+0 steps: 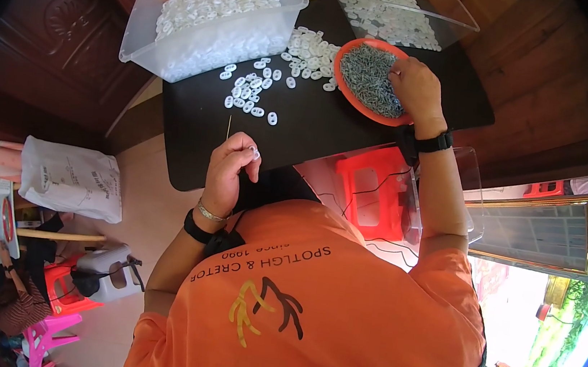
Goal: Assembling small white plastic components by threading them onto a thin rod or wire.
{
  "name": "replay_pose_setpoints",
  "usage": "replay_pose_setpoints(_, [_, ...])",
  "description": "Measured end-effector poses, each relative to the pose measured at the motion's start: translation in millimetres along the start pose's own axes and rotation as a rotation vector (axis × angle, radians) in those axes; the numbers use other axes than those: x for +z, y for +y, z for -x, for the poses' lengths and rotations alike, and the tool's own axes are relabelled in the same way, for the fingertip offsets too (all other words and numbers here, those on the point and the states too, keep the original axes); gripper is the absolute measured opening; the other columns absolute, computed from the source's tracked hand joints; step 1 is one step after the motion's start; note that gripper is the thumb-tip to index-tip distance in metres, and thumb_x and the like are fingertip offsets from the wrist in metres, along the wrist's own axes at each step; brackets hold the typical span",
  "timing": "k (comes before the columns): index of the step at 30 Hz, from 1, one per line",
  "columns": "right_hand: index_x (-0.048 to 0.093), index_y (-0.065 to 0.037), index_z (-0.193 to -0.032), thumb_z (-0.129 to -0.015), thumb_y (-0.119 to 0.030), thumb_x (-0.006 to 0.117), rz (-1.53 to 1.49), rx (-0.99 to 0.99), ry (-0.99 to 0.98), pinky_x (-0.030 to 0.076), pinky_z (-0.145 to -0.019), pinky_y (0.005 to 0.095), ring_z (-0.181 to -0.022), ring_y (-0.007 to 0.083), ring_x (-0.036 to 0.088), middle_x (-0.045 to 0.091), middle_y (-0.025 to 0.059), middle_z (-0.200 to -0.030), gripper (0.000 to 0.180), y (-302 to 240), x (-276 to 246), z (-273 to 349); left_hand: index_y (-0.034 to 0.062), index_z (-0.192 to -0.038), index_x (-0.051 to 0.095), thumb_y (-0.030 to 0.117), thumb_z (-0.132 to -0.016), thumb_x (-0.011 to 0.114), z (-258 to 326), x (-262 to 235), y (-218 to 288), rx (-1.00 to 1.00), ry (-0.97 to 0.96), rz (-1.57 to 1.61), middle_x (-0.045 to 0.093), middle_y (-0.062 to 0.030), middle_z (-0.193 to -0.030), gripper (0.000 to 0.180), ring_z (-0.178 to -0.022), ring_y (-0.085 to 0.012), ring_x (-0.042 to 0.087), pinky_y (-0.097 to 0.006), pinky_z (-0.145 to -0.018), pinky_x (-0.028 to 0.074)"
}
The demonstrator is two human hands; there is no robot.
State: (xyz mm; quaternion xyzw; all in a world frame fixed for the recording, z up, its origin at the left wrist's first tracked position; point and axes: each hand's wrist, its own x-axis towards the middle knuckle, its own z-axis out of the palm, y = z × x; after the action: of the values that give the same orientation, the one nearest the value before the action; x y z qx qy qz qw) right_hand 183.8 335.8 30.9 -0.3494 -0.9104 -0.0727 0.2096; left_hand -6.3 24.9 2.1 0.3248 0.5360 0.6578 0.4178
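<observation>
Black table (314, 135) carries a clear bin (211, 22) of white pieces, placed within reach. Orange bowl (374, 80) holds small grey screws. Right hand (414, 85) rests in the bowl, fingers curled onto screws. Left hand (230, 169) pinches one white piece (255, 154), oval, holed, above the table's near edge.

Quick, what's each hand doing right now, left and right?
Left hand: closed, pinching a small white plastic piece at the fingertips.
Right hand: fingers down in the orange bowl of small grey metal parts; grip cannot be told.
</observation>
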Motion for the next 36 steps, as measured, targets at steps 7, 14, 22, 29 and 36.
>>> replay_pose_setpoints(7, [0.062, -0.006, -0.08, -0.082, -0.021, 0.06, -0.318, 0.128, 0.014, 0.048, -0.063, 0.0432, -0.071, 0.0342, 0.062, 0.062, 0.0141, -0.072, 0.015, -15.7, -16.3, -0.5, 0.0038, -0.073, 0.05, 0.015, -0.085, 0.047, -0.7, -0.9, -1.8, 0.019, 0.001, 0.012, 0.049, -0.0027, -0.059, 0.016, -0.054, -0.0103, 0.045, -0.024, -0.055, 0.035])
replay_pose_setpoints(14, [0.06, -0.005, -0.075, -0.085, -0.022, 0.055, -0.268, 0.076, 0.098, 0.048, -0.061, 0.0451, -0.069, 0.037, 0.061, 0.063, 0.015, -0.07, 0.02, -13.0, -8.0, -1.4, 0.0033, -0.074, 0.051, 0.015, -0.085, 0.047, -0.9, -1.2, -2.5, 0.018, 0.002, 0.002, 0.049, -0.0028, -0.06, 0.017, -0.054, -0.0104, 0.045, -0.024, -0.055, 0.035])
replay_pose_setpoints(22, [0.066, -0.001, -0.093, -0.083, -0.012, 0.066, -0.688, 0.134, -0.002, 0.047, -0.068, 0.0269, -0.071, 0.0134, 0.06, 0.066, 0.0058, -0.081, 0.015, -11.9, -11.4, 1.4, 0.0028, -0.075, 0.051, 0.015, -0.084, 0.048, 0.3, -3.6, -3.7, 0.021, -0.012, 0.014, 0.05, -0.0032, -0.062, 0.016, -0.054, -0.0105, 0.045, -0.024, -0.055, 0.036])
replay_pose_setpoints(29, [0.066, 0.0, -0.092, -0.086, -0.009, 0.065, -1.267, 0.17, -0.202, 0.046, -0.074, 0.0221, -0.08, 0.007, 0.057, 0.064, 0.001, -0.084, 0.011, -51.3, -42.8, 15.8, 0.0029, -0.078, 0.051, 0.016, -0.087, 0.048, 1.8, -4.1, -0.6, -0.006, 0.008, 0.034, 0.051, -0.0029, -0.065, 0.016, -0.056, -0.0104, 0.046, -0.023, -0.055, 0.037])
replay_pose_setpoints(36, [0.062, -0.001, -0.091, -0.091, -0.009, 0.06, -1.349, -0.026, -0.371, 0.045, -0.075, 0.0223, -0.08, 0.0073, 0.055, 0.062, 0.0004, -0.084, 0.009, -121.4, -48.3, 32.9, 0.0022, -0.082, 0.052, 0.015, -0.09, 0.047, 4.3, 3.7, 17.6, 0.053, 0.001, -0.073, 0.05, -0.0021, -0.065, 0.016, -0.056, -0.0083, 0.046, -0.022, -0.055, 0.036])
